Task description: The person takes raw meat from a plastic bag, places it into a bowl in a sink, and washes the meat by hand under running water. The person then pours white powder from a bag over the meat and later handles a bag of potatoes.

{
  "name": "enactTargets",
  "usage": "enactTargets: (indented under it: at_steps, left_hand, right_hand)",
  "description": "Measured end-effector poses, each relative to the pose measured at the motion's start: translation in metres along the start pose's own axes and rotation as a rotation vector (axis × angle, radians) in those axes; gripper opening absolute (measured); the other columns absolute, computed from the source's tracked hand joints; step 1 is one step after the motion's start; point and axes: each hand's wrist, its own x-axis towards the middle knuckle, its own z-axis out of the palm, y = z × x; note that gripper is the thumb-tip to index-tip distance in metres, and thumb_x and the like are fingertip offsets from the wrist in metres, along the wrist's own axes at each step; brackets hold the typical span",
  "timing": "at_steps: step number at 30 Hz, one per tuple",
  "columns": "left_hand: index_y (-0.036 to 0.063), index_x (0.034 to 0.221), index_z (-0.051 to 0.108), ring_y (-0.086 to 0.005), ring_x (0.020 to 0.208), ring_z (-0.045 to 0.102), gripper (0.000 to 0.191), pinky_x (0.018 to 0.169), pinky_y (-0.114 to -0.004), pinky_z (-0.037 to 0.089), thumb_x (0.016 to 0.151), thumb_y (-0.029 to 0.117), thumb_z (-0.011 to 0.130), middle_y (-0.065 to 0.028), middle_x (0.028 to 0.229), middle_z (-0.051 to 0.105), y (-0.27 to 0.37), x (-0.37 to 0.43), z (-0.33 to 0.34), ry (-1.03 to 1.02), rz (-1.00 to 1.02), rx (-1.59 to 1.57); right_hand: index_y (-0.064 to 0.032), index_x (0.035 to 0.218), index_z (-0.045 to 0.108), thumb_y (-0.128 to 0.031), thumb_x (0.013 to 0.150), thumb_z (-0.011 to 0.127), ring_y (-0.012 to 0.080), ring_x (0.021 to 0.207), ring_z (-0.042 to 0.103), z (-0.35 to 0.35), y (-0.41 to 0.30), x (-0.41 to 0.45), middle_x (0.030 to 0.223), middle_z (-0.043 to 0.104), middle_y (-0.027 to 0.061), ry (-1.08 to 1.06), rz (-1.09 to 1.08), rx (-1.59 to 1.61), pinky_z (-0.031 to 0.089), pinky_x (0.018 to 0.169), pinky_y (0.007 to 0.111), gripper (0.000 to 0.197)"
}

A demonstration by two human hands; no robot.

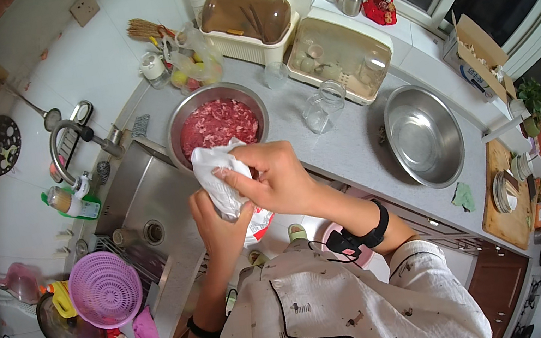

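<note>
A white plastic bag [220, 172], with red print on its lower end, is held in front of me in both hands. My left hand [221, 225] grips its lower part from the left. My right hand [274, 174] pinches its upper part between thumb and fingers. The gathered top of the bag reaches over the near rim of a steel basin [263, 116]. Inside that basin lies a heap of cut raw red meat [219, 121] with pale fatty bits. The bag's opening and any contents cannot be made out.
A steel sink [168, 197] with a curved faucet [57, 145] is at left, near a purple plastic colander [105, 289]. A glass jar [317, 114] and another steel basin [417, 131] stand on the grey counter [359, 154]. Farther right is a wooden board [507, 220] with stacked dishes.
</note>
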Motion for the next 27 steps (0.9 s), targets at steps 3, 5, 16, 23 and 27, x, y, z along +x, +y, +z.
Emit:
enactTargets:
  at_steps: [3,5,16,23,27]
  left_hand:
    - [0.0020,0.108,0.052,-0.0312,0.087,0.054,0.056,0.074,-0.045,0.043,0.066,0.022,0.084,-0.0131,0.097,0.053,0.009,-0.006,-0.025,0.172,-0.013,0.097]
    - [0.0000,0.106,0.055,-0.0299,0.084,0.054,0.039,0.073,-0.040,0.042,0.074,0.012,0.075,-0.0122,0.090,0.054,0.001,-0.005,-0.034,0.159,0.099,0.143]
    - [-0.0053,0.097,0.063,-0.0214,0.070,0.061,0.018,0.067,-0.034,0.046,0.090,0.011,0.063,-0.0154,0.079,0.064,-0.036,0.039,-0.103,0.293,0.081,-0.049]
    - [-0.0051,0.101,0.064,-0.0076,0.073,0.055,0.020,0.066,-0.024,0.043,0.092,0.013,0.065,-0.0051,0.081,0.064,-0.035,0.045,-0.156,0.160,0.013,-0.191]
    - [-0.0039,0.102,0.065,-0.0065,0.074,0.053,0.025,0.066,-0.024,0.043,0.093,0.019,0.065,-0.0011,0.083,0.064,-0.045,0.047,-0.173,0.197,-0.106,-0.252]
  right_hand:
    - [0.0002,0.076,0.064,-0.015,0.087,0.066,0.0244,0.047,0.053,0.019,-0.016,0.012,0.060,0.057,0.0140,0.056,-0.028,-0.036,0.041,0.046,0.033,0.019]
    - [-0.0001,0.075,0.064,-0.015,0.088,0.066,0.0230,0.046,0.052,0.032,-0.021,0.018,0.058,0.055,0.0137,0.067,0.000,0.029,0.040,0.045,0.033,0.020]
    - [0.0037,0.136,0.045,-0.014,0.084,0.076,0.0140,0.098,0.061,0.044,0.016,0.001,0.117,0.061,0.0141,0.160,0.235,0.538,0.051,0.084,0.027,0.064]
    - [0.0022,0.128,0.055,-0.027,0.087,0.074,0.0139,0.107,0.059,0.087,0.070,-0.023,0.117,0.063,0.0130,-0.059,0.396,0.576,0.049,0.088,0.028,0.054]
    - [-0.0001,0.098,0.068,-0.019,0.093,0.066,0.0013,0.073,0.055,0.104,0.087,-0.010,0.083,0.067,-0.0023,-0.032,0.444,0.664,0.043,0.065,0.019,0.020]
